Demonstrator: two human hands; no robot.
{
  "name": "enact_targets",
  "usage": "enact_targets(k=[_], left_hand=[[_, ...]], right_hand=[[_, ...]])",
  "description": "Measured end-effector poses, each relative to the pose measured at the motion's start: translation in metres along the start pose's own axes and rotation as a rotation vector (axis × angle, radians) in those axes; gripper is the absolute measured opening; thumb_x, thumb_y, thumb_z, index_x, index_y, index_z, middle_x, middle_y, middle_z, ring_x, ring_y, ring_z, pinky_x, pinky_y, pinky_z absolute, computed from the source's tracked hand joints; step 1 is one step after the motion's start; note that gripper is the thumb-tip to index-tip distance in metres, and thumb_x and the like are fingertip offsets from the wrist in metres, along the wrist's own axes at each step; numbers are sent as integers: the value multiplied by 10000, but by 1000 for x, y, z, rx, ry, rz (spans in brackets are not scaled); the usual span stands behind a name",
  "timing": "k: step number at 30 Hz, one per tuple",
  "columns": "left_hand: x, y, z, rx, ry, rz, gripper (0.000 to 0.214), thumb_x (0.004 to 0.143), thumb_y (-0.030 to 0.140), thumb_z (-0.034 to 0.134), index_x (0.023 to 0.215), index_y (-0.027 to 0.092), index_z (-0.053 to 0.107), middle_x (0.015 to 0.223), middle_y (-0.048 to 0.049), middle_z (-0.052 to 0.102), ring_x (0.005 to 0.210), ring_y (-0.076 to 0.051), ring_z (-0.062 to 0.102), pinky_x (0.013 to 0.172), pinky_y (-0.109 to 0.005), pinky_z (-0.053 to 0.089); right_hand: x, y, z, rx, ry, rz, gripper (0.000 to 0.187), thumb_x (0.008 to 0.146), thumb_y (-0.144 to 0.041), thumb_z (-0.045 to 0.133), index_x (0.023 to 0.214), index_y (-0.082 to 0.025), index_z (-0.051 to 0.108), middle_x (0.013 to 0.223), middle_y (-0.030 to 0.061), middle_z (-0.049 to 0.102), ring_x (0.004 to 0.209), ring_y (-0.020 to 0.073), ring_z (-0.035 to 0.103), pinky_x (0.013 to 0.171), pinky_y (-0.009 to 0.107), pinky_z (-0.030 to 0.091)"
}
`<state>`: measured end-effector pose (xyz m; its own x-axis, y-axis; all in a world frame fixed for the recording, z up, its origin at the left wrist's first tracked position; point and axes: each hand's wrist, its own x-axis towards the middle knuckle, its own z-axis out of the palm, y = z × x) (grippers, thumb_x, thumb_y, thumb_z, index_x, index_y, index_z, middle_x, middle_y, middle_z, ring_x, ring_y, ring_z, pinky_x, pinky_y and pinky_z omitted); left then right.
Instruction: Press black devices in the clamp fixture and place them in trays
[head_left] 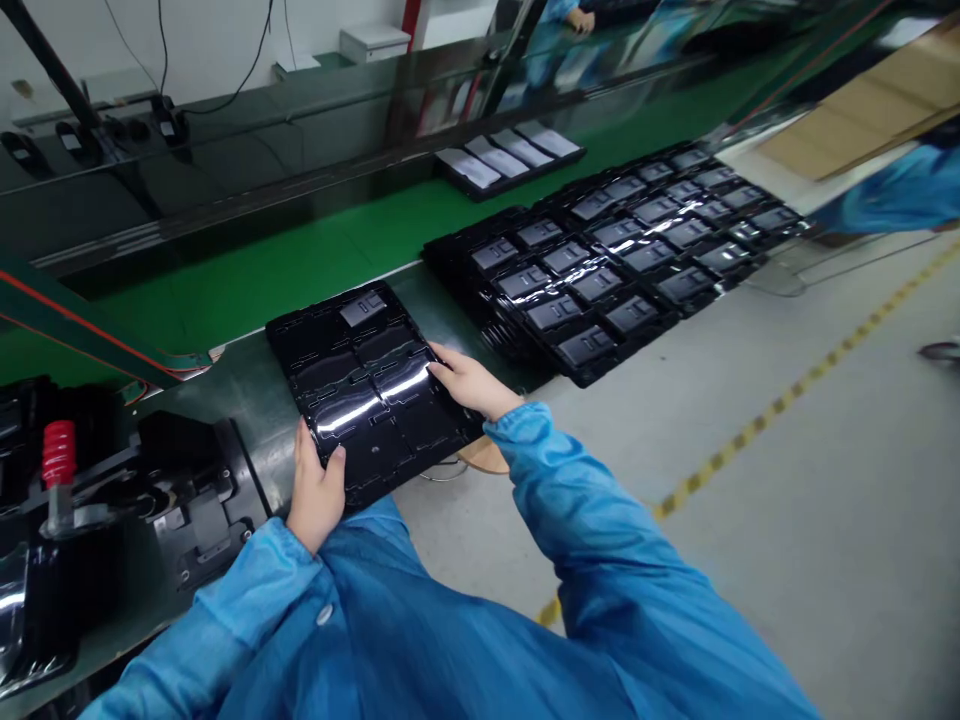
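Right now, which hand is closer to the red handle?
Left. The left hand, right of the red ribbed handle, holds the left edge of the black plastic tray; the right hand is farther, on its right edge.

Left fingers [337, 470] and right fingers [444, 374] hold a black tray [379, 445].

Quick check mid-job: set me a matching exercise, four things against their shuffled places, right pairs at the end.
1. red handle
2. left hand
3. right hand
4. striped line

A. right edge of the black tray
B. along the floor
C. left edge of the black tray
D. near the picture's left edge

Pairs: 1-D, 2-C, 3-A, 4-B
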<state>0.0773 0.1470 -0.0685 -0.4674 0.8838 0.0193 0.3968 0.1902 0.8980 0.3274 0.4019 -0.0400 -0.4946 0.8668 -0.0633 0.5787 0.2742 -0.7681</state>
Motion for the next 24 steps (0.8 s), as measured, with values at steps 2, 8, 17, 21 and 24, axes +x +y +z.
enact_targets(k=[2, 8, 17, 21, 24], left_hand=[[0, 4, 2, 22, 7, 24, 715, 1078, 373, 518, 1720, 207, 251, 1757, -182, 350, 1644, -315, 330, 1362, -563, 267], [2, 10, 4, 41, 11, 47, 745, 1065, 349, 542, 1730, 213, 233, 1754, -184, 362, 1643, -308, 338, 1357, -560, 283], [3, 9, 11, -10, 82, 5, 775, 1056, 362, 564, 1738, 267, 208, 1695, -117, 486, 1587, -308, 449, 1323, -525, 384], [1, 7, 12, -39, 106, -31, 725, 1067, 391, 538, 1721, 234, 269, 1727, -152, 431, 1605, -325, 417, 1341, -559, 333], [1, 6, 12, -55, 102, -10, 723, 1064, 404, 547, 1713, 211, 294, 1756, -172, 375, 1632, -331, 365, 1363, -576, 268]], right_hand=[[4, 1, 3, -11, 23, -10, 556, 1041, -355, 523, 1580, -229, 576, 1627, 63, 573, 1528, 267, 531, 1355, 460, 332], [15, 6, 2, -55, 38, -16, 536, 1050, -325, 511, 1567, -207, 591, 1595, 69, 606, 1501, 256, 563, 1339, 442, 365], [18, -4, 12, -152, 100, -35, 484, 1077, -353, 468, 1497, -197, 650, 1482, 102, 700, 1375, 277, 660, 1223, 414, 480], [13, -13, 10, -208, 118, -33, 410, 1080, -348, 469, 1373, -236, 732, 1359, 98, 768, 1256, 290, 719, 1117, 402, 538], [11, -16, 8, -250, 123, -15, 373, 1077, -340, 478, 1297, -244, 764, 1270, 99, 800, 1190, 293, 739, 1072, 392, 549]])
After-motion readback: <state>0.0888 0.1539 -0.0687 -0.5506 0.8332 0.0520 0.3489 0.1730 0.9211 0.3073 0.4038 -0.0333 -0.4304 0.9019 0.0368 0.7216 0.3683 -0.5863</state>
